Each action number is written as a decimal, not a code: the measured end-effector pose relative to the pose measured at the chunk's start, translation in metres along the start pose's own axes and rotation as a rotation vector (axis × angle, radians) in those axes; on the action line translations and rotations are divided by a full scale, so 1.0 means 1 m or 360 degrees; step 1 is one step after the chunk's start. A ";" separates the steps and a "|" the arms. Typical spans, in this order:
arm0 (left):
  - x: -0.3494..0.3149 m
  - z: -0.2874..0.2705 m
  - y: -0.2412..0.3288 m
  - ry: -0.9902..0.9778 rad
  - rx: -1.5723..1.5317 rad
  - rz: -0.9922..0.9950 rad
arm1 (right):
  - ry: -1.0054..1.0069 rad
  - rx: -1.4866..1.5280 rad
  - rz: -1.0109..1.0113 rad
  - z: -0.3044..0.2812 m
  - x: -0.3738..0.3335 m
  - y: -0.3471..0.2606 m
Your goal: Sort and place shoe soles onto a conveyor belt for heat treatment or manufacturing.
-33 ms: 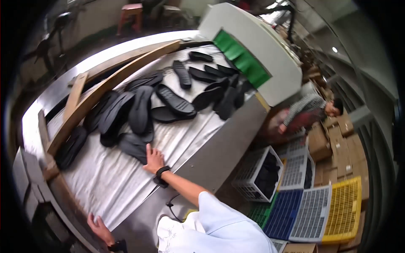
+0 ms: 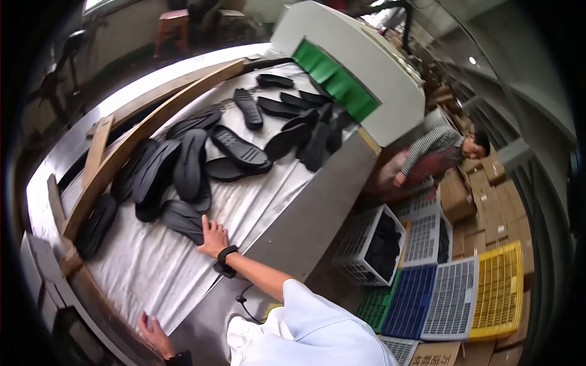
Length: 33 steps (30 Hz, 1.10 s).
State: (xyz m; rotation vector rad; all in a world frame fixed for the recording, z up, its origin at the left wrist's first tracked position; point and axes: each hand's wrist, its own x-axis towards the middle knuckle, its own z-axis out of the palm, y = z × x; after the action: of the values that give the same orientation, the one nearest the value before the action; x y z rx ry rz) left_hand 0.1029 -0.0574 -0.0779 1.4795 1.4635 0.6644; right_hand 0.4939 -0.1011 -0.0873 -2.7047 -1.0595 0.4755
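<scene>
Black shoe sole (image 2: pixel 183 221): flat, ribbed, on belt; right hand (image 2: pixel 213 238) fingers spread touching it; left hand (image 2: pixel 152 332) open, empty.

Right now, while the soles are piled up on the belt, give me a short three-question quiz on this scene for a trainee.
1. True or false: the right hand rests on a black shoe sole lying on the conveyor belt.
2. Multiple choice: the left hand is A) gripping a sole, B) at the near edge of the belt with no sole in it, C) inside a crate.
3. Fill in: the white crate on the floor beside the conveyor holds a stack of ____ items.

Key: 1 true; 2 B; 3 black.
</scene>
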 end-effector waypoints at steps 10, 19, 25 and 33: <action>-0.042 0.145 0.084 -0.0703 -0.0883 -0.0250 | -0.0283 0.0665 -0.0187 -0.029 -0.161 -0.032; -0.052 0.026 0.071 -0.0232 -0.1027 -0.0216 | -0.0562 0.0892 -0.0661 -0.046 -0.177 -0.046; -0.039 -0.086 0.054 0.0578 -0.0971 0.0059 | -0.0625 0.0636 -0.0593 -0.048 -0.175 -0.048; 0.009 -0.257 -0.031 0.1396 -0.1089 -0.0127 | -0.0787 0.0351 -0.0841 -0.022 -0.187 -0.057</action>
State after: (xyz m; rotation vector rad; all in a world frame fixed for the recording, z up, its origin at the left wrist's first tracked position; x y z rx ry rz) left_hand -0.1345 0.0068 0.0041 0.5853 1.6367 1.6975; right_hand 0.3377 -0.1897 -0.0083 -2.0393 -1.6569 1.1040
